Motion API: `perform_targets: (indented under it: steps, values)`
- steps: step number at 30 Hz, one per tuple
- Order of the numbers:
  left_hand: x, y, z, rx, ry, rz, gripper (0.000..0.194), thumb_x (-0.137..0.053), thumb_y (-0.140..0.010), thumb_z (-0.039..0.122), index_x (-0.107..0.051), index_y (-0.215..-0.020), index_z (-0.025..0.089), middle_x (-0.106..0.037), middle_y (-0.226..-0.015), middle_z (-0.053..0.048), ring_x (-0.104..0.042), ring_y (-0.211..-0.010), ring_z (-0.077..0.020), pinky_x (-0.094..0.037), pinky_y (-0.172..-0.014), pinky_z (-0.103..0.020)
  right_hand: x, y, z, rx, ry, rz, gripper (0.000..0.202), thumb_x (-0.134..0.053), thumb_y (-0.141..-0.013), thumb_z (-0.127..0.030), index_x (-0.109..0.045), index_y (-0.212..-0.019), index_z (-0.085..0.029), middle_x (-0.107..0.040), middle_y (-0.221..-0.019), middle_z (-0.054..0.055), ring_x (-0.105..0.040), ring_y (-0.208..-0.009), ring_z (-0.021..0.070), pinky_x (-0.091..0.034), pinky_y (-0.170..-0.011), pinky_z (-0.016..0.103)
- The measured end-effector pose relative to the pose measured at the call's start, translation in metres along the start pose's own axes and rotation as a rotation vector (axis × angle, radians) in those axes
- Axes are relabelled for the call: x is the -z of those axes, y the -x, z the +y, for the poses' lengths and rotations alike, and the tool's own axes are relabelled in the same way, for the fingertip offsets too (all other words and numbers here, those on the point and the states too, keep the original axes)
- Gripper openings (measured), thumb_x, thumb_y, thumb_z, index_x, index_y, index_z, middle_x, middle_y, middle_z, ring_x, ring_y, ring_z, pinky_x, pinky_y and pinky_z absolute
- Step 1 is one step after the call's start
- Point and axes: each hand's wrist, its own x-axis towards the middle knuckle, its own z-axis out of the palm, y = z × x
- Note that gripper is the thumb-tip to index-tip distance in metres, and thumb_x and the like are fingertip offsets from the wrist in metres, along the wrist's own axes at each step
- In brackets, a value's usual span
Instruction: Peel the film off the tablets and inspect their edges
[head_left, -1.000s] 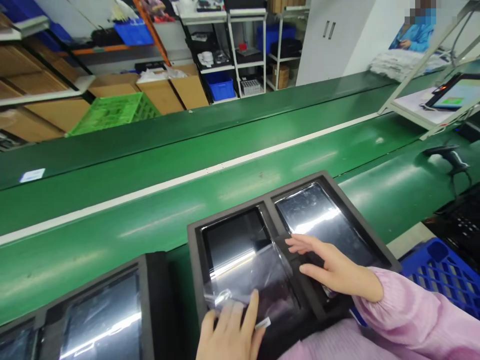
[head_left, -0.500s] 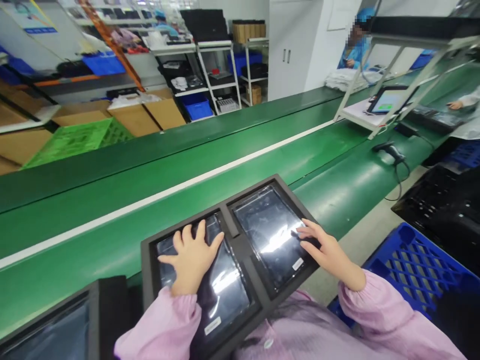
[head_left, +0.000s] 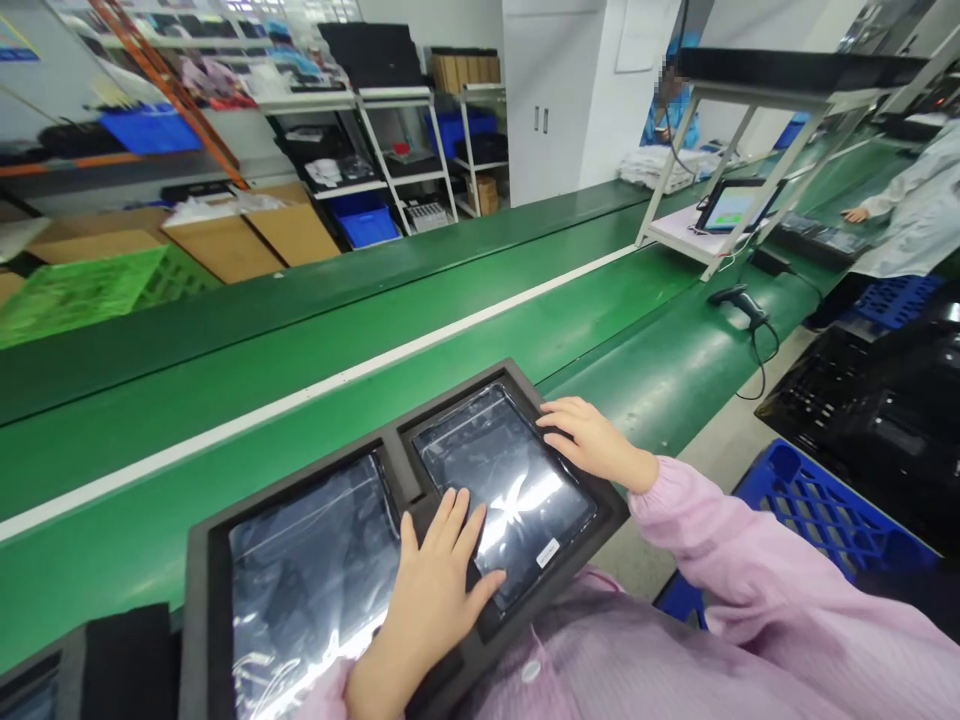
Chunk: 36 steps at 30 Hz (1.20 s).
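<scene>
Head view: dark foam tray [head_left: 196, 600] on near side of green bench [head_left: 112, 550], holding film-wrapped left panel [head_left: 315, 560] and right panel [head_left: 502, 450], one per compartment. Left hand [head_left: 431, 600] spread across divider [head_left: 401, 465] and right panel's inner edge; right hand [head_left: 589, 440] loosely open at outer edge, nothing pinched. Panels look flat, stiff, probably light, slippery, fragile: best lifted by edges. Blue crate [head_left: 817, 510] beyond right sleeve [head_left: 750, 530]. Farther: green crate [head_left: 90, 285], then cardboard box [head_left: 292, 238].

Free green belt [head_left: 487, 342] beyond tray [head_left: 196, 600], up to white-framed stand [head_left: 677, 231]
</scene>
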Motion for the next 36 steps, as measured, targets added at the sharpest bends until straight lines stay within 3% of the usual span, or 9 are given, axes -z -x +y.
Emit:
perform_targets:
  steps: [5, 10, 14, 19, 23, 26, 29, 33, 36]
  values:
    - [-0.009, 0.001, -0.015, -0.02, 0.032, 0.085, 0.045, -0.05, -0.086, 0.038, -0.054, -0.127, 0.019, -0.049, -0.137, -0.016, -0.046, -0.127, -0.0331, -0.035, -0.098, -0.068, -0.015, -0.084, 0.01, -0.029, 0.134, -0.157, 0.017, -0.061, -0.09, -0.023, -0.07, -0.102, -0.015, -0.054, -0.125, 0.014, -0.043, -0.12, 0.0285, -0.038, -0.101, 0.044]
    - [-0.012, 0.001, -0.024, -0.002, 0.109, 0.25, 0.019, -0.045, -0.088, 0.024, -0.063, -0.086, 0.021, -0.067, -0.114, -0.011, -0.062, -0.109, -0.0263, -0.047, -0.093, -0.057, -0.037, -0.123, 0.013, -0.039, 0.22, -0.202, 0.026, -0.066, -0.087, -0.035, -0.071, -0.101, -0.013, -0.047, -0.131, 0.017, -0.035, -0.126, 0.0332, -0.034, -0.101, 0.047]
    - [-0.01, 0.001, -0.028, -0.006, 0.141, 0.289, 0.014, -0.047, -0.086, 0.021, -0.061, -0.087, 0.022, -0.071, -0.103, -0.007, -0.064, -0.105, -0.0241, -0.052, -0.09, -0.05, -0.04, -0.127, 0.018, -0.032, 0.174, -0.224, 0.021, -0.07, -0.084, -0.033, -0.073, -0.095, -0.015, -0.054, -0.118, 0.013, -0.041, -0.118, 0.0292, -0.036, -0.098, 0.042]
    - [-0.016, 0.004, -0.035, 0.06, 0.276, 0.251, 0.012, -0.05, -0.084, 0.02, -0.061, -0.087, 0.023, -0.072, -0.1, -0.004, -0.065, -0.103, -0.0229, -0.05, -0.095, -0.045, -0.048, -0.128, 0.028, 0.035, 0.141, -0.165, 0.008, -0.066, -0.087, -0.023, -0.073, -0.089, -0.02, -0.052, -0.125, 0.011, -0.037, -0.121, 0.0287, -0.035, -0.098, 0.044]
    - [-0.024, 0.012, -0.038, 0.374, 0.586, 0.172, 0.023, -0.05, -0.087, 0.032, -0.058, -0.106, 0.024, -0.07, -0.107, -0.006, -0.061, -0.111, -0.0241, -0.05, -0.095, -0.044, -0.049, -0.112, 0.022, 0.255, 0.199, -0.06, 0.013, -0.06, -0.089, -0.015, -0.068, -0.079, -0.016, -0.058, -0.117, 0.01, -0.041, -0.116, 0.0276, -0.03, -0.1, 0.046]
    - [-0.026, 0.014, -0.038, 0.593, 0.844, 0.1, 0.046, -0.049, -0.088, 0.041, -0.041, -0.129, 0.022, -0.069, -0.109, -0.009, -0.052, -0.122, -0.0246, -0.043, -0.103, -0.048, -0.038, -0.093, 0.013, 0.37, 0.14, -0.125, 0.014, -0.056, -0.09, -0.013, -0.064, -0.079, -0.016, -0.063, -0.1, 0.005, -0.05, -0.098, 0.0217, -0.029, -0.1, 0.045]
    - [-0.024, 0.012, -0.037, 0.649, 0.932, 0.062, 0.055, -0.05, -0.087, 0.045, -0.032, -0.135, 0.024, -0.07, -0.109, -0.008, -0.047, -0.127, -0.0243, -0.033, -0.109, -0.053, -0.028, -0.085, 0.011, 0.304, 0.134, -0.15, 0.009, -0.057, -0.09, -0.014, -0.065, -0.086, -0.015, -0.063, -0.098, 0.005, -0.051, -0.094, 0.021, -0.036, -0.091, 0.04]
    - [-0.021, 0.009, -0.035, 0.676, 0.907, 0.056, 0.049, -0.051, -0.085, 0.048, -0.04, -0.127, 0.025, -0.069, -0.111, -0.006, -0.049, -0.125, -0.0251, -0.042, -0.103, -0.049, -0.032, -0.099, 0.021, 0.159, 0.278, -0.092, 0.02, -0.065, -0.087, -0.023, -0.067, -0.105, -0.015, -0.055, -0.121, 0.014, -0.043, -0.113, 0.0314, -0.036, -0.091, 0.045]
    - [-0.019, 0.009, -0.033, 0.661, 0.88, 0.071, 0.047, -0.051, -0.084, 0.048, -0.043, -0.124, 0.025, -0.07, -0.109, -0.005, -0.05, -0.123, -0.0242, -0.042, -0.103, -0.047, -0.045, -0.114, 0.028, 0.153, 0.309, -0.118, 0.018, -0.064, -0.088, -0.027, -0.07, -0.101, -0.017, -0.046, -0.133, 0.017, -0.033, -0.125, 0.0364, -0.031, -0.098, 0.052]
